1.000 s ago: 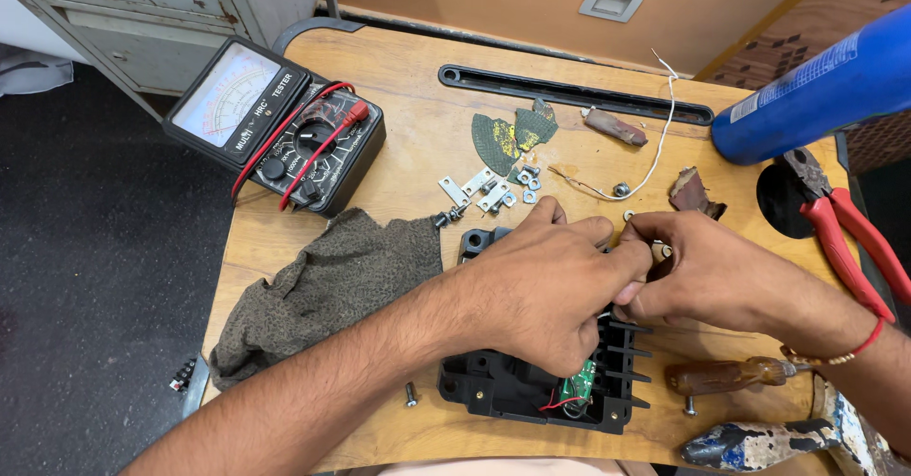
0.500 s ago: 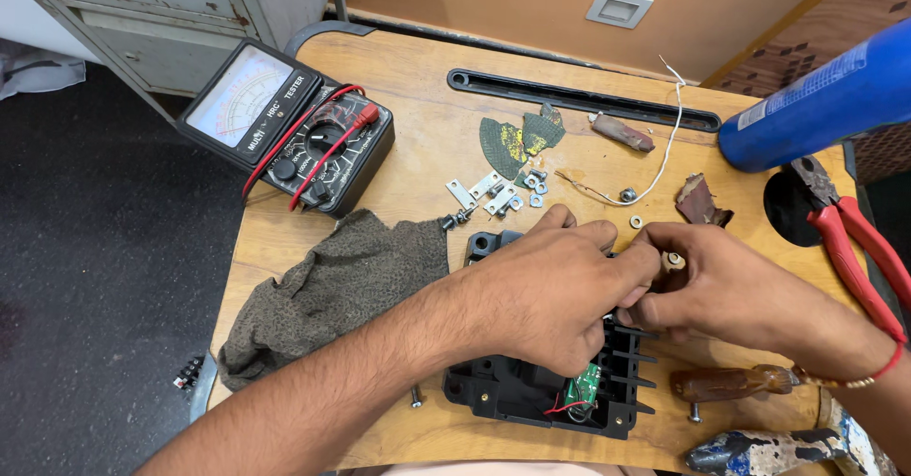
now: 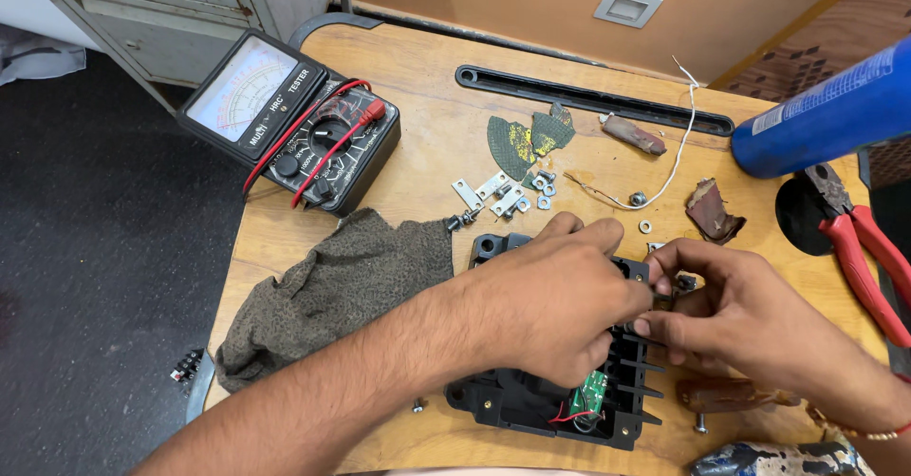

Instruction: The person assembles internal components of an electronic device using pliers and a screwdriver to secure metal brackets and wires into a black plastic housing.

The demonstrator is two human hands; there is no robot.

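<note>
A black plastic housing (image 3: 569, 410) with fins and a small green circuit board (image 3: 593, 397) lies on the wooden table (image 3: 418, 163). My left hand (image 3: 550, 296) rests over the top of the housing, fingers curled. My right hand (image 3: 735, 310) meets it from the right. Both sets of fingertips pinch a small metal part (image 3: 661, 298) between them above the housing; what it is stays too small to tell.
An analog multimeter (image 3: 289, 120) with red leads sits at the back left, a grey-brown cloth (image 3: 332, 291) beside the housing. Small brackets and nuts (image 3: 503, 194), a black strip (image 3: 588, 99), a blue can (image 3: 826, 111), red-handled pliers (image 3: 868, 248) and a white wire (image 3: 678, 153) lie farther back.
Both hands stay joined over the housing with small finger shifts. The view has moved slightly, so the table contents sit a little lower and to the right.
</note>
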